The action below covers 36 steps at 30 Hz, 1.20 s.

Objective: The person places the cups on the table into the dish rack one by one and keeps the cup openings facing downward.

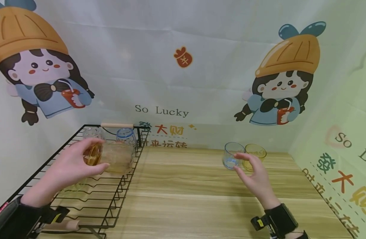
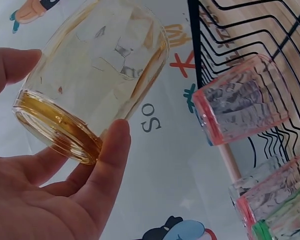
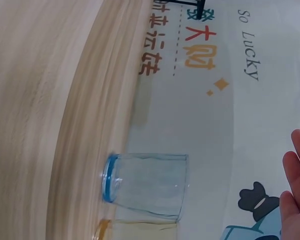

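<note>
My left hand grips an amber glass near its thick base, with thumb and fingers around it. In the head view the glass lies on its side in the air above the black wire rack, its mouth toward the right. My right hand has thumb and fingers spread and holds nothing. A blue-tinted glass and a yellow glass stand side by side on the table behind it. The right wrist view shows the fingers apart from both glasses.
Inside the rack, a blue-rimmed glass and a clear glass sit at the far end. The left wrist view shows pink glasses and a green one there. A printed cloth hangs behind the wooden table.
</note>
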Tool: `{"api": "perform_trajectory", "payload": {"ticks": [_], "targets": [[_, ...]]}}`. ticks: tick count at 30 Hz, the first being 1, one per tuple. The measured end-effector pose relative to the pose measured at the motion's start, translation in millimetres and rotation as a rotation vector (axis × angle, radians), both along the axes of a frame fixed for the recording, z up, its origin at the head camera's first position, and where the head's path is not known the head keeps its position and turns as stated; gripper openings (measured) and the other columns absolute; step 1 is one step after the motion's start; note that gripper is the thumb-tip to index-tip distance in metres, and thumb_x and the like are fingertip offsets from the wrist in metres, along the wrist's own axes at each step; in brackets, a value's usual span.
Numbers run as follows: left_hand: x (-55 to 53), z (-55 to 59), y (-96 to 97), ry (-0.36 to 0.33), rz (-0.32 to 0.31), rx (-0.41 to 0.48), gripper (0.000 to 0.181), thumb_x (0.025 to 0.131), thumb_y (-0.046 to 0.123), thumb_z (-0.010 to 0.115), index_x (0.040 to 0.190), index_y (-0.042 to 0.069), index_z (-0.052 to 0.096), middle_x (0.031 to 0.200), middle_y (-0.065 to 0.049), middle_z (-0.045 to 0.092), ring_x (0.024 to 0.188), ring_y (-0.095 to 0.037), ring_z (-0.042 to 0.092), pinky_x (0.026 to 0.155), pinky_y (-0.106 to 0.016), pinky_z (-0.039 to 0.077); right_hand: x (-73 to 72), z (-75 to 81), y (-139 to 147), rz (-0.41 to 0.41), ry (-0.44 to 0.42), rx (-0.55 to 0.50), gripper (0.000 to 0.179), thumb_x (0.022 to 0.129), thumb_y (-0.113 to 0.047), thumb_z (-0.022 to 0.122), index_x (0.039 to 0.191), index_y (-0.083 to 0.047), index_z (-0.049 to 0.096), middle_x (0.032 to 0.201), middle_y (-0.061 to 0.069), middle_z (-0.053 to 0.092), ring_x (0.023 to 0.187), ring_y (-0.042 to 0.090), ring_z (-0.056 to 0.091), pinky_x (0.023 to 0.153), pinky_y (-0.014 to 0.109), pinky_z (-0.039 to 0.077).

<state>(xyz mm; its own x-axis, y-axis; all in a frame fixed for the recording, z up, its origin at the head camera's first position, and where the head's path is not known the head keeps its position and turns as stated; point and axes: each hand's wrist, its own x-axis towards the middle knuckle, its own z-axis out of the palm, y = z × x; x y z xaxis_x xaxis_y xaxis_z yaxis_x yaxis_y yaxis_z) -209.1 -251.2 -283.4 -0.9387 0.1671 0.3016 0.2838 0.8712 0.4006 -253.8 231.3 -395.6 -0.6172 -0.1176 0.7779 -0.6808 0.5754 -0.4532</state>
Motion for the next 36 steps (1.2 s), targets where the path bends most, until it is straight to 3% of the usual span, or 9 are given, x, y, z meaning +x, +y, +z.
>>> {"api": "perform_trajectory", "payload": {"ticks": [6, 12, 20, 29, 36], "targets": [[-4.9, -3.5, -5.8, -0.005, -0.012, -0.043, 0.076, 0.074, 0.044, 0.078, 0.131, 0.003, 0.049, 0.107, -0.019, 0.062, 0.091, -0.03, 0.06, 0.063, -0.035, 0.053, -2.7, -5.1, 4, -0.018, -0.007, 0.006, 0.043, 0.076, 0.006, 0.073, 0.116, -0.004, 0.063, 0.11, 0.011, 0.068, 0.105, 0.007, 0.053, 0.096, 0.011, 0.036], [-9.7, -3.3, -11.8, -0.042, -0.018, -0.074, 0.078, 0.074, 0.043, 0.078, 0.132, 0.001, 0.048, 0.108, -0.021, 0.061, 0.09, -0.03, 0.061, 0.063, -0.038, 0.054, -7.6, -8.0, 11, -0.03, 0.0, 0.054, 0.04, 0.074, 0.007, 0.073, 0.113, 0.001, 0.062, 0.108, 0.013, 0.067, 0.104, 0.009, 0.054, 0.096, 0.013, 0.037], [-13.2, -6.4, -17.6, -0.018, -0.029, -0.115, 0.071, 0.071, 0.036, 0.08, 0.125, 0.0, 0.053, 0.104, -0.018, 0.063, 0.087, -0.027, 0.061, 0.063, -0.034, 0.051, -11.2, -6.6, 18, -0.077, -0.023, 0.106, 0.039, 0.075, 0.004, 0.074, 0.112, 0.001, 0.062, 0.109, 0.014, 0.067, 0.103, 0.024, 0.055, 0.093, 0.023, 0.04], [-18.0, -12.3, -19.1, -0.046, 0.001, -0.218, 0.073, 0.068, 0.041, 0.078, 0.125, 0.001, 0.055, 0.118, -0.026, 0.058, 0.104, -0.042, 0.054, 0.076, -0.055, 0.05, -15.9, -0.5, 18, -0.101, -0.038, 0.157, 0.039, 0.078, 0.0, 0.073, 0.115, -0.001, 0.061, 0.111, 0.013, 0.066, 0.105, 0.027, 0.056, 0.092, 0.035, 0.041], [-21.3, -12.5, -17.8, -0.056, 0.001, -0.252, 0.07, 0.067, 0.038, 0.078, 0.122, 0.002, 0.057, 0.114, -0.023, 0.06, 0.101, -0.04, 0.056, 0.07, -0.051, 0.051, -19.9, 6.2, 17, -0.096, -0.053, 0.175, 0.038, 0.08, -0.003, 0.072, 0.115, 0.001, 0.06, 0.111, 0.016, 0.066, 0.105, 0.03, 0.056, 0.093, 0.042, 0.041]]}}
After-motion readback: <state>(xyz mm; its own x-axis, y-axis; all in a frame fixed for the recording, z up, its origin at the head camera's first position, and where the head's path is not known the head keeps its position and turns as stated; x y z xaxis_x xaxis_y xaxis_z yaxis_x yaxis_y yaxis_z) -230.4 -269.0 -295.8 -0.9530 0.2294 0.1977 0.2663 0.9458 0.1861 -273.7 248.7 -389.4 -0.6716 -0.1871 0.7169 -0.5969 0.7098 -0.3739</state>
